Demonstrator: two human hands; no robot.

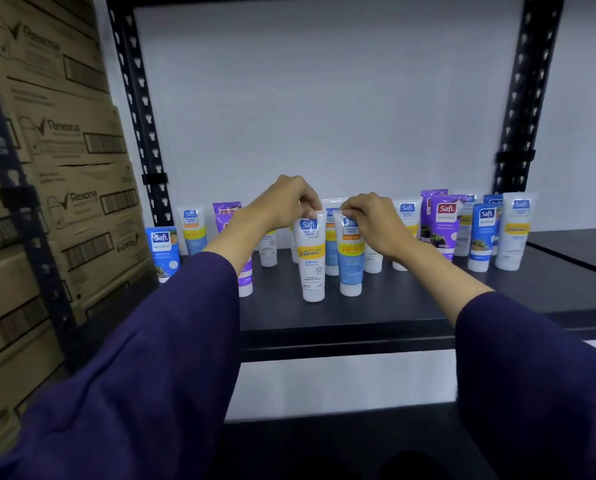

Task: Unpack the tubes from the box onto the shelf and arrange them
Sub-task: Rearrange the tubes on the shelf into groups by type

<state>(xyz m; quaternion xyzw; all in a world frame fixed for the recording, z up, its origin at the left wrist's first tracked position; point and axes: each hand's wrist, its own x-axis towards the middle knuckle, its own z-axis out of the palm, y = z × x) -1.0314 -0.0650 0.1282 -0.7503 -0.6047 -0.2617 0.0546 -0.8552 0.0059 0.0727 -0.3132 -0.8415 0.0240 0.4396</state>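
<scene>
Two tubes stand cap-down near the front of the dark shelf (341, 317). My left hand (286, 202) pinches the top seal of the white tube with a yellow band (312, 265). Just to its right, my right hand (369, 220) pinches the top of the white-and-blue tube (351, 268). Behind them stand several more tubes in a loose row: a blue one at the far left (163, 251), purple ones (443, 223), and white ones at the far right (513, 233). No box of tubes is in view.
Stacked brown cartons (54, 188) fill the bay to the left, behind a black upright post (140, 109). Another black post (525, 98) bounds the shelf at the right. A white wall backs the shelf. A lower shelf edge (341, 427) lies below.
</scene>
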